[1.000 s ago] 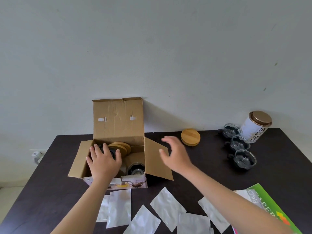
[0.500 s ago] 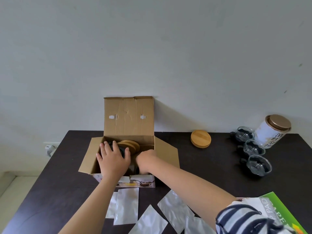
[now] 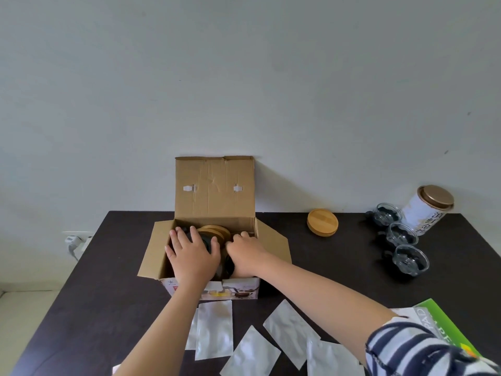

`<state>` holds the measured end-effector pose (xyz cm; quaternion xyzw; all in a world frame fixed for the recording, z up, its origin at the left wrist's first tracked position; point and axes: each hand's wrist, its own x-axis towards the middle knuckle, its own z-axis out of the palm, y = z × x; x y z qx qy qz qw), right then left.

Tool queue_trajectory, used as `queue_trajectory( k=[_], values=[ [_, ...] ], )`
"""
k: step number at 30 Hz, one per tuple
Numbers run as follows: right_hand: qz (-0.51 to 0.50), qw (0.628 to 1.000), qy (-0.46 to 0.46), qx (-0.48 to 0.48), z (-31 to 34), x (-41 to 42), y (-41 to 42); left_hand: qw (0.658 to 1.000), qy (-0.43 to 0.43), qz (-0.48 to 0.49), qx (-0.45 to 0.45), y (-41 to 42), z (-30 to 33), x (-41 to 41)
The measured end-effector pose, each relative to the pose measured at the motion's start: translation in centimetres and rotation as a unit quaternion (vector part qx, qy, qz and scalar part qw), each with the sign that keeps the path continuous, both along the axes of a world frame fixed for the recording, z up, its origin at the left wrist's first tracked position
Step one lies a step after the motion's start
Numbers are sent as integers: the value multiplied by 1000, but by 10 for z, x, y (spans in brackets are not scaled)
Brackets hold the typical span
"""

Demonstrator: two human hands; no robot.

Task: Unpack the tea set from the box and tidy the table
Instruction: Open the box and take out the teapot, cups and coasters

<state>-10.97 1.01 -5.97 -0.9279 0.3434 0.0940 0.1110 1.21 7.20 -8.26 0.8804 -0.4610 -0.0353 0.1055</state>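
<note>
A: A second ago the right hand (image 3: 248,252) hung spread above the table beside the box (image 3: 214,229). Now it has gone down inside, next to the left hand (image 3: 192,253), and the striped sleeve (image 3: 423,348) has come into the lower right of the frame.

B: How do the hands lie?

A: The left hand is spread, fingers splayed over a dark round thing in the left half of the box, where it lay before. The right hand's fingers curl down into the right half; what they close on, if anything, I cannot tell.

B: And the rest of the tea set?

A: Wooden discs (image 3: 215,232) stand on edge in the box, between the two hands at the back. One wooden lid (image 3: 322,222) lies flat on the table (image 3: 95,294), right of the box. Three glass cups (image 3: 401,234) sit in a row at the right of the frame, just beside a white tin (image 3: 427,210) with a bronze top.

B: The box itself?

A: In the middle of the frame, its tall flap up against the wall, side flaps splayed out.

B: Anything nearer?

A: White pouches (image 3: 214,329) are scattered along the bottom of the frame, and a green pad (image 3: 439,324) lies at lower right, partly under the sleeve.
</note>
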Motion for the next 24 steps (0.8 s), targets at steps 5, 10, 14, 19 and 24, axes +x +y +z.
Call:
queue_trajectory(
  k=[5, 10, 14, 19, 24],
  values=[
    [-65, 983, -166, -43, 8, -13, 2, 1000, 19, -3, -6, 0, 0, 1],
    [-138, 919, -353, -105, 31, -38, 12, 999, 11, -42, -5, 3, 6, 1],
    [-190, 908, -349, -129, 46, -71, 9, 985, -43, -158, -45, 13, 12, -9],
    [-300, 886, -337, -107, 39, -120, 5, 972, -10, -232, -44, 13, 20, -41],
    [-354, 886, -289, -78, 21, -173, 2, 962, 9, -273, 20, 11, 13, -89]
  ],
)
